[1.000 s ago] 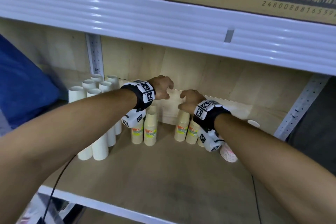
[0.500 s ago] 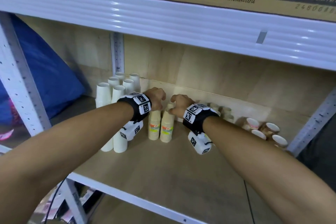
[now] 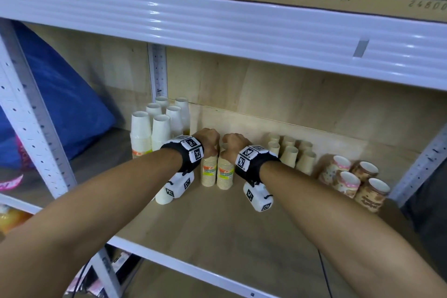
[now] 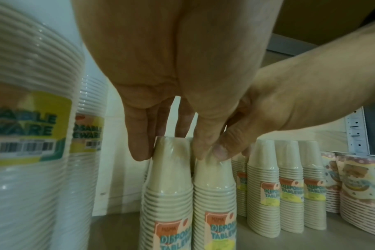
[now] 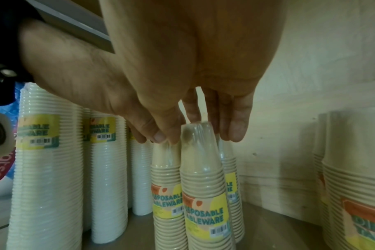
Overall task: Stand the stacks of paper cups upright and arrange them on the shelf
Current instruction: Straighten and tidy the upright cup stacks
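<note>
Two beige cup stacks, the left one (image 3: 209,173) and the right one (image 3: 225,175), stand upright side by side mid-shelf, wrapped in clear film with a "Disposable Tableware" label. My left hand (image 3: 209,142) comes down on the left beige stack (image 4: 168,170), whose top its fingers and thumb pinch. My right hand (image 3: 230,145) pinches the top of the right beige stack (image 5: 200,162) the same way. The two thumbs almost touch between the stacks. A third beige stack (image 5: 231,182) stands just behind.
Tall white cup stacks (image 3: 147,132) stand at the back left by the shelf post. More beige stacks (image 3: 291,153) stand to the right, then patterned cup stacks (image 3: 350,180). The upper shelf beam (image 3: 217,22) hangs close overhead. Bare shelf board (image 3: 229,230) lies in front.
Both hands have drawn together and come down onto the tops of the two middle beige stacks. The head view has swung, so the shelf's right end now shows.
</note>
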